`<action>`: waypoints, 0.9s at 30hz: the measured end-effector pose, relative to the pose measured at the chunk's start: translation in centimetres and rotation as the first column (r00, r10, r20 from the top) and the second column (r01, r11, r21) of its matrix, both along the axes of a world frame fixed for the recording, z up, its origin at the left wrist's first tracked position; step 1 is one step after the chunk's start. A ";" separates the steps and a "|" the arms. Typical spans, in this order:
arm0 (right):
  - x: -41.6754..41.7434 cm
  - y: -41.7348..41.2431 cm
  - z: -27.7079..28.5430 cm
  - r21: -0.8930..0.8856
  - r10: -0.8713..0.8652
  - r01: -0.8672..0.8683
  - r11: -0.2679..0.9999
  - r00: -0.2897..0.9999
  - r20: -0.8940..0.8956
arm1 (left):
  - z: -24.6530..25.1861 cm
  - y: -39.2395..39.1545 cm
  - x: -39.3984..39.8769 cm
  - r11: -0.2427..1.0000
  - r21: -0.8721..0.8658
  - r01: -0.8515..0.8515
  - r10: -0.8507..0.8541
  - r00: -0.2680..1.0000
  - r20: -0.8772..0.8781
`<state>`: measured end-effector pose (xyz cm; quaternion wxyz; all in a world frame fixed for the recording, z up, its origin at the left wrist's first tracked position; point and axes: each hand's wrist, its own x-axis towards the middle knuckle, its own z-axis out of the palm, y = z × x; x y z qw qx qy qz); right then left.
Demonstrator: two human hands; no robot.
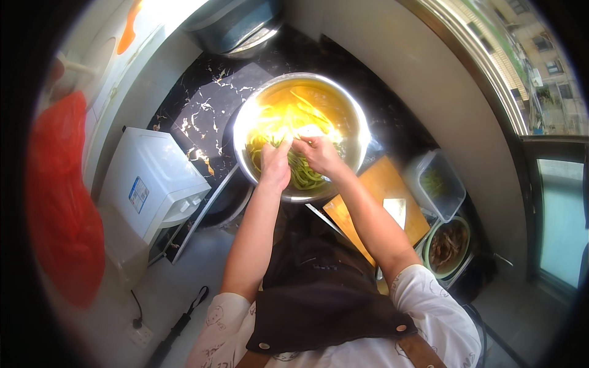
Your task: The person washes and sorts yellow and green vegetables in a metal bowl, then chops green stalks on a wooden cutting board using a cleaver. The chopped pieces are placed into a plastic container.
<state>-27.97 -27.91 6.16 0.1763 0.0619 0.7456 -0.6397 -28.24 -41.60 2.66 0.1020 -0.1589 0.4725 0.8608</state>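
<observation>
Both my hands are over a large round stainless steel basin [358,158] on the black marbled counter. Long thin green vegetable strips [304,175] lie in the basin, in what looks like water. My left hand [276,164] has its thumb and fingers pinched together on some strips. Beside it, my right hand [321,155] pinches with bent fingers, its fingertips almost meeting the left ones. Strong sunlight washes out the basin's middle, so the piece between the fingertips is hard to make out.
A wooden cutting board [368,184] sits right of the basin, by a clear plastic container [439,188] with green pieces and a bowl [448,248] of brownish food. At left are a white appliance [152,170] and a red plastic bag [64,202]. A dark pot-like appliance [234,27] stands behind.
</observation>
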 end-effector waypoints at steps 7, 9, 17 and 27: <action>2.0 0.9 0.1 0.377 0.254 -0.053 0.925 0.823 -0.509 | 0.2 -1.6 -0.1 0.988 0.085 0.130 -0.128 0.991 -0.034; 2.3 1.2 0.5 0.432 0.317 -0.089 0.898 0.809 -0.494 | 0.3 -1.4 -0.2 0.987 0.118 0.107 -0.105 0.994 -0.021; 2.8 0.5 0.4 0.435 0.305 -0.138 0.890 0.889 -0.341 | 0.6 -2.0 -0.2 0.898 0.420 0.129 -0.152 0.988 0.019; 4.4 -2.8 -0.7 0.520 0.257 0.041 0.853 0.834 -0.488 | -0.6 -2.8 -0.3 0.990 0.060 0.129 -0.133 0.988 0.073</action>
